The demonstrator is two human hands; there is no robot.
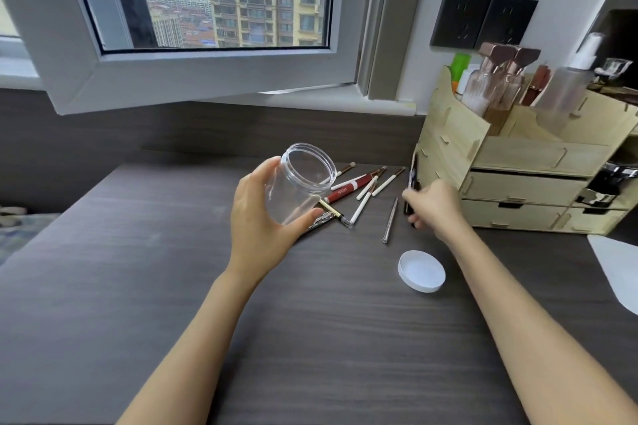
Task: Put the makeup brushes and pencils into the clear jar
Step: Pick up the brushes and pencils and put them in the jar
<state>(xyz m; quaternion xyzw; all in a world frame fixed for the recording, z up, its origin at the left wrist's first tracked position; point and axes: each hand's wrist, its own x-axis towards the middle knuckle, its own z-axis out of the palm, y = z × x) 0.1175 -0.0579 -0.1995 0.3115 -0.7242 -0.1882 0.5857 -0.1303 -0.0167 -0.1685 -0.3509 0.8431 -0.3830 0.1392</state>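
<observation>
My left hand [257, 214] holds the clear jar [299, 183] lifted off the desk and tilted, its open mouth facing up and to the right; the jar is empty. Behind it lies a heap of makeup brushes and pencils: white-handled brushes [376, 187], a red pencil [347, 191], a gold-and-black one [333, 212] and a thin silver one [389, 221]. My right hand [435, 209] is at the right end of the heap with its fingers closed around dark pencils [412, 179], partly hidden by the fingers.
The jar's white lid [422, 271] lies on the dark desk [172, 286] in front of my right hand. A wooden drawer organiser [524, 162] with bottles stands at the right. An open window sash [193, 79] overhangs the back. A white object [618, 272] sits at the right edge.
</observation>
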